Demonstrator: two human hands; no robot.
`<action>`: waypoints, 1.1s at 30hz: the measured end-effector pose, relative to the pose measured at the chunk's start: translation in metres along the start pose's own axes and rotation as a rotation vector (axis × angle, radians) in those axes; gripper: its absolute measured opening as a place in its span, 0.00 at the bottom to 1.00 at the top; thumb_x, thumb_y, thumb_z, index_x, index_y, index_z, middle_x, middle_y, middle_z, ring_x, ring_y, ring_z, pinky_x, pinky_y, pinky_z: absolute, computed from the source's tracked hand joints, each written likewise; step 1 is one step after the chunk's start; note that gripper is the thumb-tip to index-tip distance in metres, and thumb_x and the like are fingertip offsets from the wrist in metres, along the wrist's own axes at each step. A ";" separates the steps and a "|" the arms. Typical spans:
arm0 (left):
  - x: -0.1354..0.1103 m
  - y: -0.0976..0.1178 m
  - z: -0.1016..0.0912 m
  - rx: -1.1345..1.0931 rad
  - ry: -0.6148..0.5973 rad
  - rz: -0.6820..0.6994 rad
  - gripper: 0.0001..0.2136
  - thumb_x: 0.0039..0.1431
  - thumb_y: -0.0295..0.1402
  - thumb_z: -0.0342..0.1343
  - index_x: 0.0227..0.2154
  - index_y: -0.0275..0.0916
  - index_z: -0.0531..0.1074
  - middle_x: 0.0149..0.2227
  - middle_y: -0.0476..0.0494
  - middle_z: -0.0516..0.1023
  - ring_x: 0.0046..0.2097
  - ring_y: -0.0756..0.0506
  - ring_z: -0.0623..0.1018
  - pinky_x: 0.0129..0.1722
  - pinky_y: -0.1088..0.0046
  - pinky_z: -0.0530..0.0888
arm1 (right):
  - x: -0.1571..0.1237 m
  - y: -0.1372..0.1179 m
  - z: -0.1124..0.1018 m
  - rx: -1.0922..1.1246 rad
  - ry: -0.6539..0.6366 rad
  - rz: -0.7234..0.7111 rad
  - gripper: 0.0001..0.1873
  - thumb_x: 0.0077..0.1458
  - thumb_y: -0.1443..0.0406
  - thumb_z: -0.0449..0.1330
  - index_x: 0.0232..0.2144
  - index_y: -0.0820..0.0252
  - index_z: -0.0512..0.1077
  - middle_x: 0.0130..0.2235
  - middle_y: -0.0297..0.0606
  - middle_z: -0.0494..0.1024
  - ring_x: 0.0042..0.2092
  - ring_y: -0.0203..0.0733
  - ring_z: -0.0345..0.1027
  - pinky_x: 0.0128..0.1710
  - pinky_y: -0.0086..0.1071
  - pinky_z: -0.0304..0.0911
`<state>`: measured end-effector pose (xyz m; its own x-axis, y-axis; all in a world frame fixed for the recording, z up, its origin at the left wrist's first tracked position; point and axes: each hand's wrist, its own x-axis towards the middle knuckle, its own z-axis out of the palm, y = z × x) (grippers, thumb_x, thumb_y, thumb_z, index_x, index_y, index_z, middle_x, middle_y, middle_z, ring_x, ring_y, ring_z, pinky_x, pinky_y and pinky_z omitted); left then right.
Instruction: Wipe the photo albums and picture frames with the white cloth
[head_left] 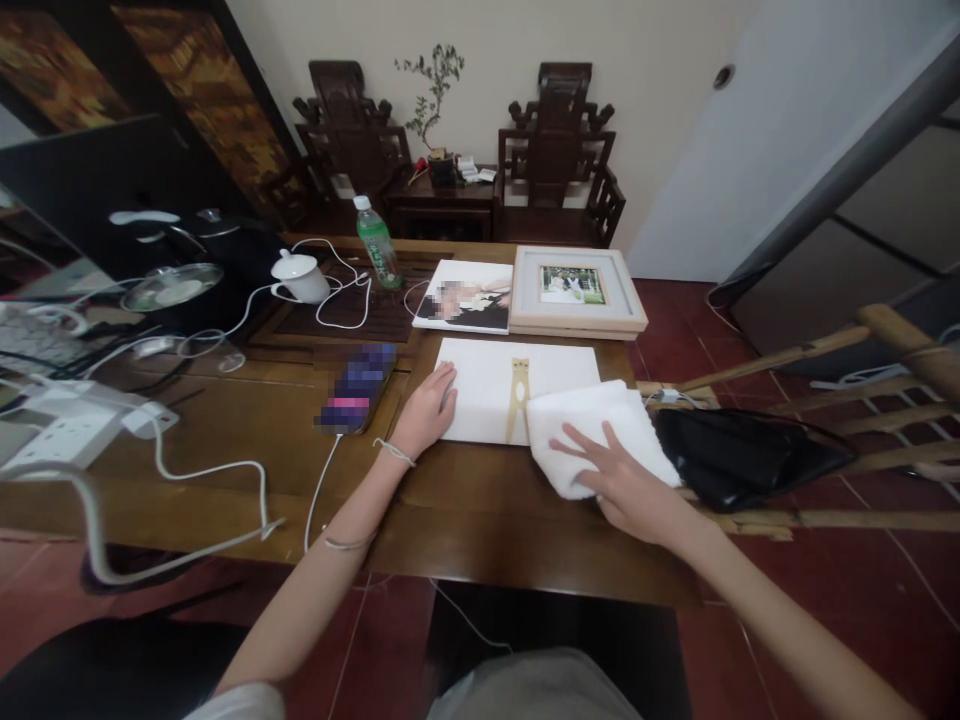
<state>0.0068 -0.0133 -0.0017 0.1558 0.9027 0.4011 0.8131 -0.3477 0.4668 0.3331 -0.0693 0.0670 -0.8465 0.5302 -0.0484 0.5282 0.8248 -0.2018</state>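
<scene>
A white flat panel (pixel 480 390) lies on the wooden table, with a gold strip (pixel 518 395) on its face that ends in two ear-like points, like a frame's stand. My left hand (pixel 427 405) rests against the panel's left edge, fingers extended and touching it. Over the panel's right front corner lies a folded white towel (pixel 630 425). My right hand (pixel 604 465) presses on that towel, its fingers spread across the cloth. Part of the panel is hidden beneath the towel.
Behind the panel lie a photo print (pixel 465 300) and a wood-framed photo (pixel 630 300). A phone (pixel 358 388), bottle (pixel 379 245), lidded cup (pixel 301 278), and power strip (pixel 67 430) with cables stand left. A black bag (pixel 735 455) sits right, on a wooden chair (pixel 787 350).
</scene>
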 end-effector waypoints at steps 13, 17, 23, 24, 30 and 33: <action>-0.001 -0.004 0.001 -0.014 0.004 -0.001 0.18 0.63 0.31 0.44 0.53 0.31 0.66 0.58 0.32 0.67 0.61 0.39 0.65 0.62 0.57 0.62 | 0.069 0.098 -0.001 0.053 0.225 0.148 0.28 0.39 0.79 0.46 0.42 0.61 0.72 0.62 0.49 0.61 0.64 0.50 0.50 0.62 0.61 0.38; -0.001 -0.004 0.001 -0.024 -0.001 -0.022 0.18 0.63 0.31 0.44 0.53 0.32 0.66 0.58 0.32 0.66 0.62 0.39 0.64 0.62 0.57 0.62 | 0.085 0.114 -0.004 0.047 0.244 0.168 0.29 0.40 0.78 0.46 0.45 0.61 0.71 0.61 0.48 0.62 0.63 0.51 0.52 0.61 0.62 0.39; 0.000 -0.003 0.000 -0.004 -0.012 -0.006 0.18 0.63 0.31 0.44 0.53 0.30 0.66 0.58 0.31 0.66 0.62 0.40 0.64 0.62 0.58 0.62 | 0.068 0.080 0.001 -0.005 0.194 0.195 0.28 0.41 0.80 0.46 0.44 0.63 0.71 0.61 0.52 0.63 0.65 0.53 0.45 0.60 0.65 0.39; 0.000 -0.002 0.000 -0.001 -0.010 0.000 0.18 0.63 0.31 0.44 0.53 0.31 0.66 0.58 0.32 0.66 0.62 0.40 0.64 0.62 0.58 0.62 | 0.061 0.069 0.003 -0.009 0.187 0.189 0.27 0.41 0.80 0.46 0.43 0.63 0.71 0.61 0.51 0.62 0.65 0.53 0.45 0.59 0.66 0.39; -0.001 0.000 0.000 0.003 0.001 0.015 0.18 0.63 0.31 0.43 0.54 0.31 0.65 0.58 0.32 0.66 0.62 0.39 0.64 0.62 0.56 0.62 | 0.011 0.004 0.009 0.027 0.116 0.094 0.25 0.40 0.82 0.45 0.36 0.61 0.71 0.62 0.46 0.61 0.66 0.54 0.39 0.59 0.69 0.37; -0.002 0.001 0.000 0.013 0.001 0.017 0.18 0.63 0.30 0.43 0.54 0.32 0.64 0.59 0.33 0.66 0.62 0.39 0.64 0.62 0.55 0.62 | -0.002 -0.009 0.003 0.101 0.060 0.066 0.25 0.38 0.82 0.45 0.35 0.59 0.71 0.61 0.43 0.62 0.66 0.52 0.41 0.61 0.66 0.37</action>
<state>0.0071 -0.0151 -0.0019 0.1693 0.8964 0.4096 0.8176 -0.3598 0.4496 0.3298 -0.0779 0.0660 -0.8028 0.5962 -0.0071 0.5709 0.7652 -0.2976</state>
